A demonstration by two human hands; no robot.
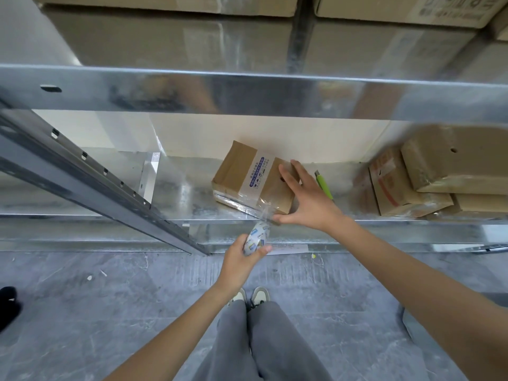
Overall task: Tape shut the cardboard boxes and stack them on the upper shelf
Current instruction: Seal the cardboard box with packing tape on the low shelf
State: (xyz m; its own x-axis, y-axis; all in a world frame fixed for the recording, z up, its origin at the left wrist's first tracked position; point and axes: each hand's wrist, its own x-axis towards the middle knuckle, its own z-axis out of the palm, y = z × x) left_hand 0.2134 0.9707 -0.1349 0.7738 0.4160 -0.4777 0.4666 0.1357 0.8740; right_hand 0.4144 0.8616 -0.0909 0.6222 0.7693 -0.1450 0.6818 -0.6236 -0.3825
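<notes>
The left hand (242, 253) grips a roll of clear tape (257, 239) whose blue-and-white core label is too small to read. The right hand (308, 199) rests spread on a small cardboard box (247, 177), thumb pressing the stretched tape at its near corner. A white band of blue unreadable print crosses the brown box, which lies on the lower shelf (178, 193), beside a green utility knife (324, 185).

Six cardboard boxes (254, 178) in view, one tape roll (257, 242), one green utility knife (324, 185), two hands (309, 200).
</notes>
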